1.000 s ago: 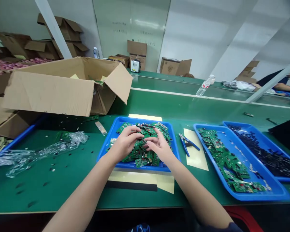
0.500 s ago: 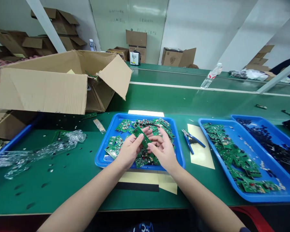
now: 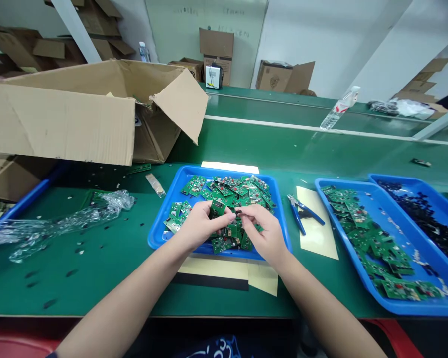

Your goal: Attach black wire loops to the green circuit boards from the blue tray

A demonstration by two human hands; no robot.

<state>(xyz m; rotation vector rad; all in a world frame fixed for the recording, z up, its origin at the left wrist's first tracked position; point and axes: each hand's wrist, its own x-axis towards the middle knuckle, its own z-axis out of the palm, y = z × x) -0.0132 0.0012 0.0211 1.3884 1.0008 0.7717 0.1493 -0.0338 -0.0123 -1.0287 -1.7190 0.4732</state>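
Over the middle blue tray, my left hand grips a small green circuit board between thumb and fingers. My right hand is closed just to its right, pinching a small dark piece at the board's right side. Whether that piece is joined to the board cannot be made out. Many green boards lie heaped in the tray beneath both hands. Blue-handled cutters rest to the right of the tray, partly on a yellowish sheet.
On the right, one blue tray holds boards and another blue tray holds black parts. A large open cardboard box stands at the left, with clear plastic wrap in front. A bottle leans at the back.
The board has been turned in my left hand. My right hand has closed from spread fingers into a pinch on a dark piece. The view has shifted slightly.
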